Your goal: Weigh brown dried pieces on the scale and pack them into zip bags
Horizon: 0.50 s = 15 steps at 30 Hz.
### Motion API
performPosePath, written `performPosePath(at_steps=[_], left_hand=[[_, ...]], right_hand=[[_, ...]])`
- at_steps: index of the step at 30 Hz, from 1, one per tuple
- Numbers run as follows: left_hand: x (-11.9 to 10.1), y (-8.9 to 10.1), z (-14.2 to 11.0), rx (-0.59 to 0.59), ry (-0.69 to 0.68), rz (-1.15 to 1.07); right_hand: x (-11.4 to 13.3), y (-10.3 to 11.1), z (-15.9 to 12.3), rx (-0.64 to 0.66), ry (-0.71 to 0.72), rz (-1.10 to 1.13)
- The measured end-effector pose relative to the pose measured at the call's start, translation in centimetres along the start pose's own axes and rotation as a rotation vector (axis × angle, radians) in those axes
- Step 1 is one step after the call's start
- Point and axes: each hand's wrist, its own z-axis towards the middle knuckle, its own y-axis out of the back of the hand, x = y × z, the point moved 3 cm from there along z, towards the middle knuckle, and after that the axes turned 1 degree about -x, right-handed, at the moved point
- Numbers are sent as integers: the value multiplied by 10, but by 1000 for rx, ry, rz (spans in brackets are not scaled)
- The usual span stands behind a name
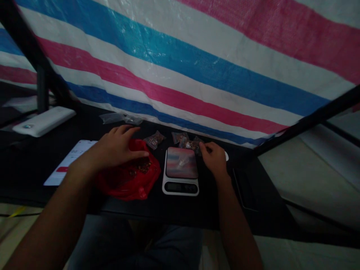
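My left hand [118, 146] hovers over a red plastic bag [146, 183], thumb and fingers apart with nothing between them. Small brown pieces, too dim to name, lie inside the open red bag. My right hand [213, 155] is behind and to the right of a white digital kitchen scale [182, 170], its fingers closed at the edge of a small clear plastic bag [192, 145] of brown pieces. Another filled bag [179, 137] lies beside that one, and a third filled bag [154, 139] rests between the red bag and the scale. Nothing sits on the scale's shiny plate.
Flat clear plastic bags [120, 118] lie at the back of the black table [157, 210]. To the left are a lit phone-like screen [60, 168] and a white device [45, 120]. A dark flat device [244, 189] lies at the right. Striped sheeting [180, 75] hangs behind.
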Motion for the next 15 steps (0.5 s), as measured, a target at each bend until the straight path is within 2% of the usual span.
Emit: performPosePath(at_steps=[2, 4, 6, 9, 11, 15], left_hand=[[16, -8, -3, 222, 75, 3], [26, -12, -6, 320, 106, -6], [27, -9, -6, 288, 110, 0], [15, 4, -8, 199, 118, -50], [5, 15, -12, 144, 154, -144], [-6, 32, -23, -15, 233, -353]], right_hand=[[9, 2, -1, -34, 65, 72], [21, 7, -4, -85, 133, 149], [38, 13, -9, -143, 184, 199], [73, 20, -23, -182, 249, 216], [101, 18, -34, -71, 298, 223], [148, 5, -50, 144, 226, 55]])
